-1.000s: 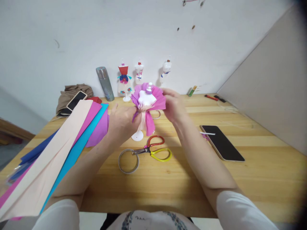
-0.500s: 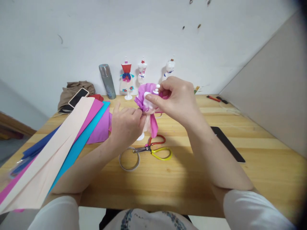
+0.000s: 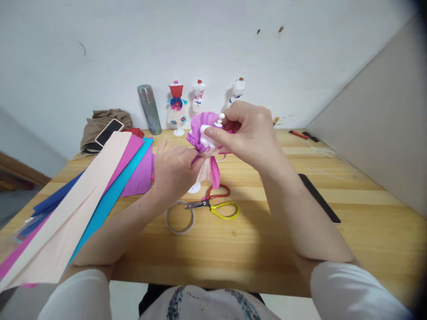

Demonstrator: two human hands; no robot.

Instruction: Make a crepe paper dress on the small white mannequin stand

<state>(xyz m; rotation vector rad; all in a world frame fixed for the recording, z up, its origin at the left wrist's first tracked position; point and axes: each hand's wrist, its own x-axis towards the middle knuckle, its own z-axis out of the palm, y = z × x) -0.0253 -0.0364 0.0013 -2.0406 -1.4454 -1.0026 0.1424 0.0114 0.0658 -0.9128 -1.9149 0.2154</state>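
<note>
A small white dress-form mannequin (image 3: 207, 140) stands in the middle, wrapped in ruffled purple crepe paper (image 3: 202, 119) behind its upper body. Peach and pink paper strips (image 3: 215, 171) hang below its waist, and its round white base (image 3: 194, 187) shows underneath. My left hand (image 3: 177, 165) is closed at the waist, pinching the gathered paper; its fingertips are partly hidden. At the shoulder, my right hand (image 3: 249, 133) grips the mannequin, thumb on the front and fingers behind. Scissors (image 3: 213, 204) with red and yellow handles lie just below, beside a tape roll (image 3: 167, 218).
Long crepe paper sheets (image 3: 96, 195) cover the left side, with a phone (image 3: 109, 132) and brown cloth behind. A flask (image 3: 149, 109) and three mannequins, one in a red top (image 3: 176, 91), line the wall. A black flat object (image 3: 318, 198) lies right.
Both hands keep their hold on the mannequin and paper, with only slight finger shifts. The whole scene sits a little higher in view as the camera tips down.
</note>
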